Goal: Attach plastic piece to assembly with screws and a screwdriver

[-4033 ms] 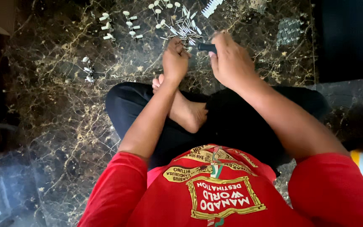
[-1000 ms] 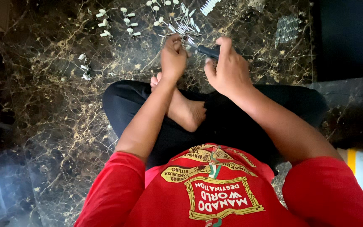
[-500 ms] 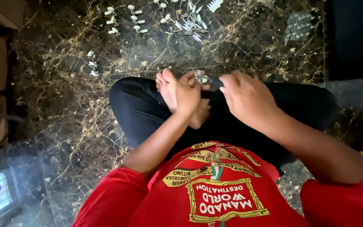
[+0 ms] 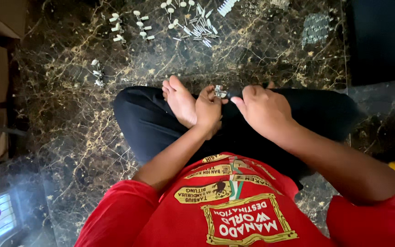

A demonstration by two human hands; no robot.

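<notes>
**Small metal part pinched over the lap, loose hardware all around**

The left hand [image 4: 208,110] has its fingers closed in a pinch on a small silvery metal fitting [image 4: 219,92], held above the crossed legs beside the bare foot [image 4: 179,98]. The right hand [image 4: 264,109] is curled shut around a dark tool handle [image 4: 235,94], whose tip meets the fitting; the tip itself is too small to make out.

The grip on the fitting looks slight, just fingertips. If the tool slips off, the part could likely drop onto the black trousers [image 4: 152,121] or the dark marble floor [image 4: 69,114], where the busy veining would hide it. A slipping tip might also jab the left fingertips or the foot just beside them.

Further out, white plastic pieces [image 4: 129,27] and a pile of screws [image 4: 200,27] lie scattered on the floor, easy to scatter further with a knee.
</notes>
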